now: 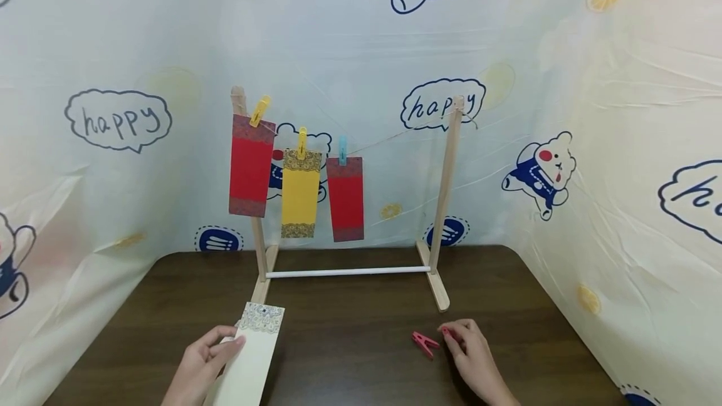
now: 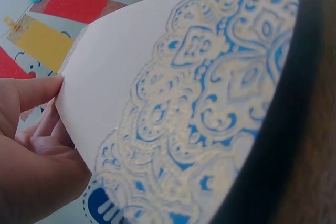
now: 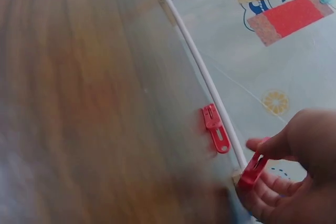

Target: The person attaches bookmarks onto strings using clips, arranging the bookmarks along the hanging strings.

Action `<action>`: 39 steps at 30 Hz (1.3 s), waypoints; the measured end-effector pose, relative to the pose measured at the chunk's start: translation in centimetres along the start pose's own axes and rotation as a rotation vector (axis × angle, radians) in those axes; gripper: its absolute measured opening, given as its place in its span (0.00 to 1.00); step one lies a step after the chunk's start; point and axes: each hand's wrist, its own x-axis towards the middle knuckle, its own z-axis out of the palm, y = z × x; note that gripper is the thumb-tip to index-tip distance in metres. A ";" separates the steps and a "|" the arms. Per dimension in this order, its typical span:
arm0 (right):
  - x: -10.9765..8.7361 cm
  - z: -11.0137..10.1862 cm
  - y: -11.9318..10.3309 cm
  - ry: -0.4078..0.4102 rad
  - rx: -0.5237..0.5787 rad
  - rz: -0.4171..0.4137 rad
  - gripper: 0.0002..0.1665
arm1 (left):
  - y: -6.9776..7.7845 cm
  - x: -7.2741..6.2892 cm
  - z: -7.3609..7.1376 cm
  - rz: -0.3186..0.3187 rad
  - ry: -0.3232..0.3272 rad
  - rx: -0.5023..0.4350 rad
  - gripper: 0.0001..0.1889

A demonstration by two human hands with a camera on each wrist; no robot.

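"Holding anything over there?"

"Yep, on my remote feed the left hand [image 1: 200, 365] grips a cream paper strip with a blue-patterned end [image 1: 254, 356] over the brown wood-grain bench [image 1: 350, 324]; the right hand [image 1: 475, 359] pinches a red plastic clothespin [image 3: 254, 172]."

"And the second red plastic clothespin [image 1: 423, 344]?"

"I see it on the bench, near that right hand."

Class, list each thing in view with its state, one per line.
Left hand: pinching the white card
White card: held, not hung
Right hand: holding the first red peg
First red peg: held, unclipped
Second red peg: on the table
Left red card: hanging
Right red card: hanging
Yellow card: hanging
Left yellow peg: clipped
Right yellow peg: clipped
Blue peg: clipped
String: sagging
Wooden stand: upright
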 end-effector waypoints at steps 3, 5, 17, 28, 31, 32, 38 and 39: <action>0.2 -0.4 -0.3 0.045 0.036 -0.009 0.05 | 0.5 0.1 0.4 0.007 0.003 0.013 0.18; 0.3 -0.7 -0.4 0.092 0.056 -0.046 0.04 | 0.8 0.1 0.7 0.007 0.000 0.016 0.19; 0.4 -1.9 -1.5 0.210 0.164 -0.227 0.03 | 3.2 0.4 1.5 0.061 -0.005 0.045 0.18; 0.7 -3.5 -2.2 0.161 0.153 -0.198 0.03 | 4.1 0.3 2.0 0.084 -0.032 0.039 0.17; 0.8 -3.9 -2.6 0.166 0.164 -0.215 0.04 | 4.4 0.4 2.1 0.098 -0.031 0.056 0.17; 0.8 -4.1 -2.8 0.167 0.168 -0.219 0.04 | 4.5 0.5 2.1 0.106 -0.032 0.058 0.17; 0.9 -5.1 -4.1 0.148 0.168 -0.222 0.08 | 5.0 0.7 2.3 0.126 -0.045 0.029 0.15; 0.9 -5.3 -4.3 0.142 0.164 -0.218 0.09 | 5.1 0.8 2.3 0.130 -0.049 0.020 0.15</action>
